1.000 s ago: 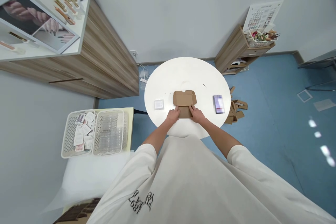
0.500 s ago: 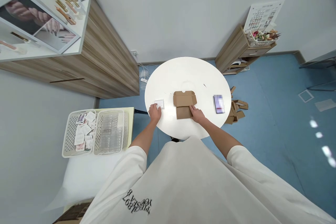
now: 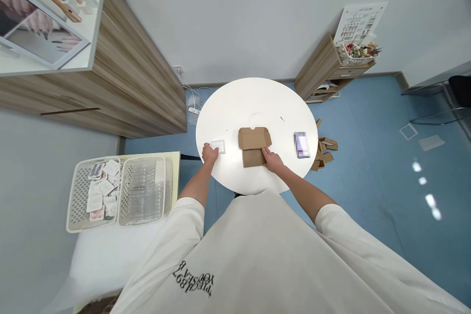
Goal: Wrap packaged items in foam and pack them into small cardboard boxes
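Note:
On the white round table, an opened brown cardboard box lies with its flap lid folded back away from me. My right hand holds the box at its right side, fingertips over the edge near the fold. To the left is a small, flat clear-white plastic case. My left hand pinches the left edge of this case, with the thumb nearest me; part of its grip is hidden. Both the case and the cardboard box rest on the tabletop.
The white table also bears a blurred purple packet at right. Flattened cardboard pieces lie beyond its right edge. At left stand a basket of cards and a basket of clear trays. A wooden cabinet rises behind.
The view has shifted slightly, so most things sit further left. My left fingers have moved from over the case's near corner to its left edge. My right hand stays at the cardboard box.

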Available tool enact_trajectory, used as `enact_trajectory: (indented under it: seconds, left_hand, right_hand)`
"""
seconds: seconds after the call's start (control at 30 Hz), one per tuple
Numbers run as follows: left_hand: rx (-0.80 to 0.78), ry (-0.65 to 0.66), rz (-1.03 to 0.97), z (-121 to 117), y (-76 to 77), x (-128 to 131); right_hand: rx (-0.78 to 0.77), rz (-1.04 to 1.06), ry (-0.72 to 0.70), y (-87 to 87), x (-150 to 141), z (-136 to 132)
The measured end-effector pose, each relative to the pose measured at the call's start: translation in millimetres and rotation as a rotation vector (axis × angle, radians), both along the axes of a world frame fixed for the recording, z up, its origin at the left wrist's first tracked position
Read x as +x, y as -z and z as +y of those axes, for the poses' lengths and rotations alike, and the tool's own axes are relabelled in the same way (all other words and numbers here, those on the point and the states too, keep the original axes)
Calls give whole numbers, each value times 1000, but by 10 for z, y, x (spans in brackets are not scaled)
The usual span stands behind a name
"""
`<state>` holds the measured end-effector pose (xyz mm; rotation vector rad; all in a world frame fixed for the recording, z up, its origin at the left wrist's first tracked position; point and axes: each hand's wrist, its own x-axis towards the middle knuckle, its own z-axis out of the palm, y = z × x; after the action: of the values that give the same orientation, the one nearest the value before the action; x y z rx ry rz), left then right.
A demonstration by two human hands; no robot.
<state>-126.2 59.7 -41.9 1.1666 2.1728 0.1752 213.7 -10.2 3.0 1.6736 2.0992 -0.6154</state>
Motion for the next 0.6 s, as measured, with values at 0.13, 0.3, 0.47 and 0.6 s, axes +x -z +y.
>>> enact_trajectory:
  seconds: [0.13,0.3,0.47,0.6]
  left_hand:
    - [-81,-93,-86,81,73,-55]
    - [-134,-118,-128,162,125,-89]
    - [3,-57,1,50,-2,-3]
    - [132,41,-74,-140,-150,80]
  right_hand:
    - [-6,-14,-7,-9,1,9]
    - [0,-1,2,14,11,5]
    - [13,32,13,42,28,-4]
    - [16,59,19,36,42,-2]
